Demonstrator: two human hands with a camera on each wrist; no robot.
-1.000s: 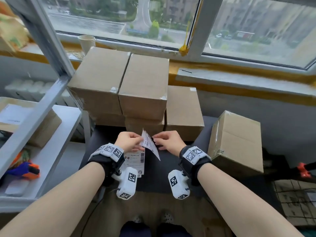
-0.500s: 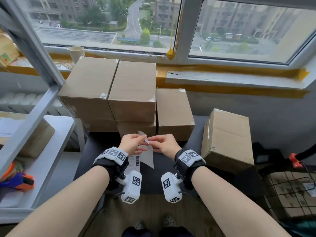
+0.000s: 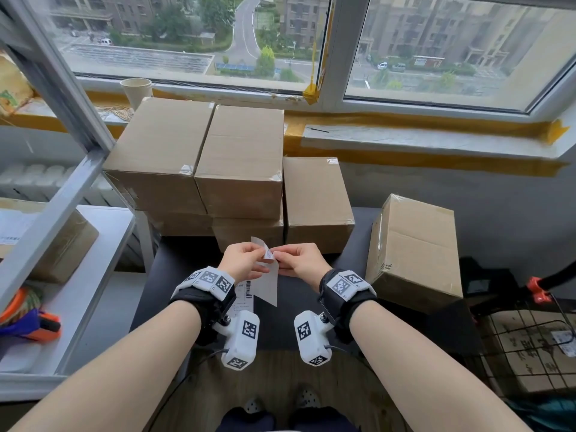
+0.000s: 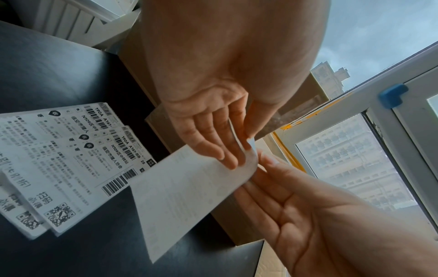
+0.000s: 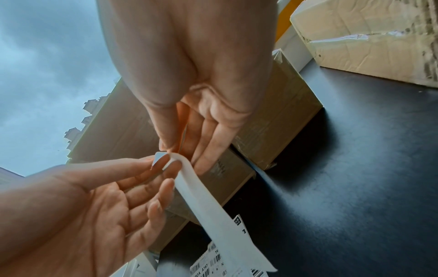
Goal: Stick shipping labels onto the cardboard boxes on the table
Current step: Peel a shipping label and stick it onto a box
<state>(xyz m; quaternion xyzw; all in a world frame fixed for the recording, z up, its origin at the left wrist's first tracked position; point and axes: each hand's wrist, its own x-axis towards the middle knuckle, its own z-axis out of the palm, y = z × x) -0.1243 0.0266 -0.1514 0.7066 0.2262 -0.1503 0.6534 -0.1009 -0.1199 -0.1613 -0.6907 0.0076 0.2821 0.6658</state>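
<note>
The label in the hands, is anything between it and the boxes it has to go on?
Nothing visible. Left hand and right hand pinch the label above the table, just in front of the boxes. Its backing is only peeled at one corner.

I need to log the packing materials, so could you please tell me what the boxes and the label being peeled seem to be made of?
Cardboard boxes: matte brown corrugated-looking board, seams sealed with glossy clear tape. Shipping label: thin white paper, apparently adhesive-backed, since its corner curls away where both hands pinch it. The table looks dark and matte; its material is unclear.

Bare dark table (image 3: 358, 232) between stacked boxes (image 3: 240, 163) and right box (image 3: 414, 244).
</note>
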